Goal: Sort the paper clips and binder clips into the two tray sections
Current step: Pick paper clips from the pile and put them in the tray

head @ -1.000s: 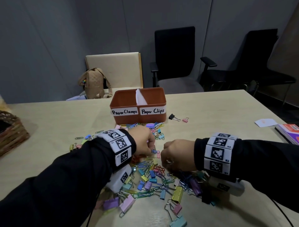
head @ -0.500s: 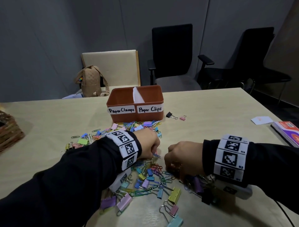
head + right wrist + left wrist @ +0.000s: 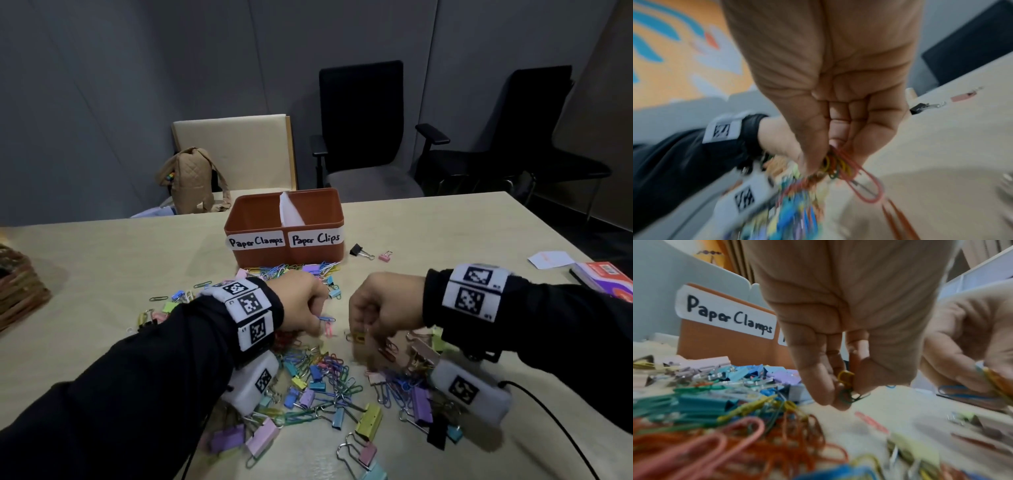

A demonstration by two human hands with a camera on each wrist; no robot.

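In the centre of the head view we see both hands raised just above a heap of mixed clips on the pale surface. The left hand has its fingers curled around a small bunch of paper clips, yellow and green among them, as the left wrist view shows at mid frame. The right hand likewise pinches a cluster of paper clips, red, yellow and green; one long red clip dangles below the fingertips in the blurred right wrist view. The heap fills the lower middle of the head view and reaches up to the front wall of the orange tray. The tray stands above centre, split by a white divider; its left section is labelled "Paper Clamps", its right "Paper Clips". To the tray's right, a black binder clip and a pink binder clip lie apart from the heap.
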